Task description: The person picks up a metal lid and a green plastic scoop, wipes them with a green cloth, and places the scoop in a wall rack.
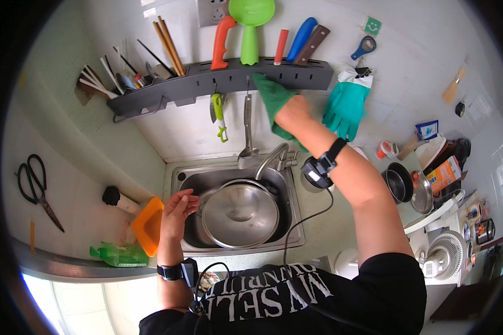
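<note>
My right hand (294, 109) grips a green cloth (271, 96) against the front of a dark grey wall-mounted knife and utensil rack (167, 93). The cloth hangs down past the rack's lower edge and covers part of its front. My left hand (178, 212) is empty, its fingers loosely bent and slightly apart, over the left side of the stainless steel sink (298, 226). A round metal pot lid (241, 226) lies in the sink. Beside the cloth, a metal ladle (248, 125) and a green-handled peeler (220, 119) hang from the rack's hooks.
Knives with blue (302, 38) and brown (312, 45) handles stand in the rack near chopsticks (167, 45). Teal rubber gloves (347, 102) hang at right. The faucet (269, 158) arches over the sink. An orange basin (149, 226) leans at left; a black pan (399, 182) sits right.
</note>
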A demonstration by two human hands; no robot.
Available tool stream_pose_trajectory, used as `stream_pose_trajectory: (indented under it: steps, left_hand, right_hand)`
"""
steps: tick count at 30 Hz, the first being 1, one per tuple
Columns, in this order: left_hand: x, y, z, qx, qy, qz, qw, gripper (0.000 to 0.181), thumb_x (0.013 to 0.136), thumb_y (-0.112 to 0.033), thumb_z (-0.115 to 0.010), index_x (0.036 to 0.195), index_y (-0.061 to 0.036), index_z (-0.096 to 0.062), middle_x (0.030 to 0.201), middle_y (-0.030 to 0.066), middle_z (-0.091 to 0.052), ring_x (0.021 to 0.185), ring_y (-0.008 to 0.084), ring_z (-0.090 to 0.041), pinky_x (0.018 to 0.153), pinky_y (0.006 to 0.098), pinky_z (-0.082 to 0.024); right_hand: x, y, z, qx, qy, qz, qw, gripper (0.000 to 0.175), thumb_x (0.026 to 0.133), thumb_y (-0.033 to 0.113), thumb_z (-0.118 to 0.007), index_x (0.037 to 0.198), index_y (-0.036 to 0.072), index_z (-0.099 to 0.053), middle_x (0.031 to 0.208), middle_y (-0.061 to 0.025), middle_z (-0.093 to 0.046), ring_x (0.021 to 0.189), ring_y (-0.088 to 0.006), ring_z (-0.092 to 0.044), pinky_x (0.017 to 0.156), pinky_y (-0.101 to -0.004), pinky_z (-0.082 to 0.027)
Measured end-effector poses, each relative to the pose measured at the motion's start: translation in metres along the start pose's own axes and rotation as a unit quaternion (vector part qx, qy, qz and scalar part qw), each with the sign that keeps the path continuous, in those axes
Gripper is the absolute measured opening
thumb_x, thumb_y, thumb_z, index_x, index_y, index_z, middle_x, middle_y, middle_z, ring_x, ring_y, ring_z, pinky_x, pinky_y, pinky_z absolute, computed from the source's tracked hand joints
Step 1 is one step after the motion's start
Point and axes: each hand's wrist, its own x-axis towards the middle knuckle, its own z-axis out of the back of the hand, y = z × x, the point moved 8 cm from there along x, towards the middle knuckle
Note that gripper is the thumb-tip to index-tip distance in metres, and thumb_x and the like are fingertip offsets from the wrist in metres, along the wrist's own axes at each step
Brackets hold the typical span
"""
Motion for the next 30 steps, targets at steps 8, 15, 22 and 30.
stream_pose_trajectory:
  steps: [8,15,22,30]
  left_hand:
    - [0.012,-0.003,-0.014,-0.001,0.019,-0.003,1.0,0.025,0.091,-0.017,-0.046,0.109,-0.0033,-0.054,0.094,0.0074,-0.06,0.084,0.014,-0.058,0.077,0.0266,-0.045]
    - [0.008,0.003,0.003,0.001,0.009,0.001,1.0,0.026,0.091,-0.019,-0.045,0.11,-0.0031,-0.052,0.094,0.0081,-0.06,0.084,0.0153,-0.058,0.077,0.0279,-0.045]
    - [0.007,0.005,0.004,-0.003,0.014,0.005,1.0,0.026,0.091,-0.02,-0.046,0.109,-0.0035,-0.052,0.094,0.0084,-0.06,0.086,0.0162,-0.058,0.077,0.0284,-0.046]
    - [0.014,0.004,-0.02,-0.001,0.037,0.006,0.999,0.027,0.09,-0.021,-0.047,0.11,-0.004,-0.053,0.094,0.008,-0.06,0.086,0.0161,-0.058,0.078,0.0283,-0.046]
  right_hand:
    - [-0.01,-0.013,0.0,-0.089,0.074,-0.072,0.991,0.035,0.071,0.009,-0.049,0.106,0.006,-0.054,0.087,-0.0107,-0.061,0.07,-0.0272,-0.06,0.056,-0.038,-0.048]
    - [-0.062,-0.068,0.022,-0.134,0.014,-0.165,0.977,0.023,0.069,0.008,-0.05,0.091,0.004,-0.056,0.072,-0.0122,-0.06,0.059,-0.0303,-0.057,0.05,-0.0409,-0.045]
    - [-0.041,-0.035,-0.007,-0.066,-0.06,-0.174,0.981,0.02,0.069,0.008,-0.051,0.088,0.004,-0.055,0.063,-0.0139,-0.058,0.053,-0.0334,-0.056,0.046,-0.043,-0.044]
    - [-0.032,-0.004,-0.02,-0.009,0.022,-0.125,0.992,0.03,0.073,0.008,-0.047,0.101,0.005,-0.056,0.085,-0.0125,-0.061,0.07,-0.0288,-0.059,0.058,-0.0392,-0.047]
